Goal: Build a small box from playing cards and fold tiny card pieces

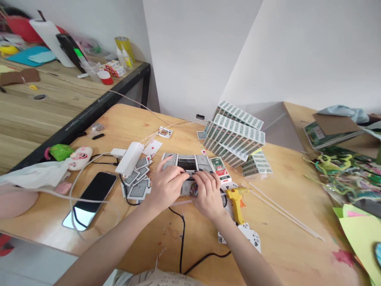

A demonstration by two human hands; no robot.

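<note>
A small structure built of grey-backed playing cards [204, 161] lies on the table in front of me, with a dark rectangular opening in its middle. My left hand [169, 184] has its fingers closed on the near left edge of that opening. Against the near right side, my right hand [208, 192] pinches with bent fingers, close to the left fingertips. What lies between the fingertips is mostly hidden. A green and red card box [220, 169] stands just right of the structure. The yellow glue gun [237, 203] lies beside my right wrist.
Stacked card boxes [235, 133] form a tall pile at the back right. Loose grey cards [139, 186] and a white power strip [131, 159] lie left, near a phone [92, 198]. A black cable [183, 238] runs along the front. Glue sticks [288, 212] lie right.
</note>
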